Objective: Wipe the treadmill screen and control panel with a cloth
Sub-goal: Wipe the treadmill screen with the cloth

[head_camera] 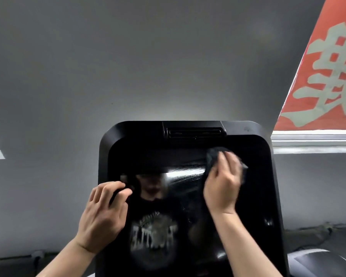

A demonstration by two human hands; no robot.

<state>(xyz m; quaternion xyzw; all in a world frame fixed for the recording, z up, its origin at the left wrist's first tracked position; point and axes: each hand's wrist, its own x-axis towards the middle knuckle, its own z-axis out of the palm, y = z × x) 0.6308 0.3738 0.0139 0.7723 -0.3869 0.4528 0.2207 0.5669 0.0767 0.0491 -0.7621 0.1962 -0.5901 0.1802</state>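
Note:
The treadmill screen (254, 196) is a large glossy black panel with rounded corners that fills the lower middle of the view. It mirrors a person in a dark printed shirt. My right hand (223, 184) presses a dark cloth (213, 156) flat against the upper right part of the glass, with streaks showing to the left of the cloth. My left hand (103, 214) grips the screen's left edge, fingers curled around the frame. A vent slot (195, 132) sits in the top bezel.
A grey wall stands behind the screen. A red banner (324, 72) with large pale characters hangs at the upper right above a white ledge (314, 140). A grey rounded part of the machine (318, 260) shows at the lower right.

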